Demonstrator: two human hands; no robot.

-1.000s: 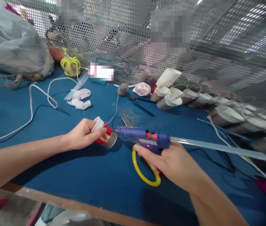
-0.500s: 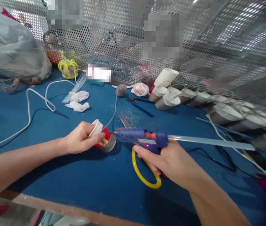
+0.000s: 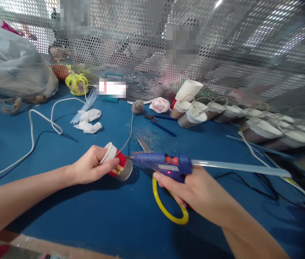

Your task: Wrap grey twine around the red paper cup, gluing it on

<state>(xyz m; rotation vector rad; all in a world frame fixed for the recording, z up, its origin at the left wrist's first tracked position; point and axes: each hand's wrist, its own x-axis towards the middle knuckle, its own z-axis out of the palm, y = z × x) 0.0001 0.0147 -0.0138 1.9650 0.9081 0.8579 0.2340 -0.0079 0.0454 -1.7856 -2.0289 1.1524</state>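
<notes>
My left hand [image 3: 91, 166] is closed around a paper cup [image 3: 120, 160] with a white rim and red side, tilted on its side. Grey yarn is wound round the end of the cup away from my palm. From the cup a strand runs back to a small ball of grey yarn [image 3: 138, 107]. In my right hand [image 3: 192, 187] is a blue glue gun [image 3: 159, 162], a red light glowing on it and a long clear glue stick out of its rear. Its nozzle tip is at the cup's side. Beneath the gun lie scissors [image 3: 170, 217] with yellow handles.
Pliers [image 3: 163, 124], a pale pink fabric rose [image 3: 160, 105] and several yarn-wrapped cups [image 3: 192, 117] stand or lie along the back. A white cord [image 3: 32, 144] and crumpled white scraps [image 3: 88, 126] are at left. Perforated metal [image 3: 141, 43] walls the table's far side.
Both hands, the cup and the glue gun sit slightly lower in the picture, as the view has shifted a little. The nozzle stays at the cup's side and both grips are unchanged.
</notes>
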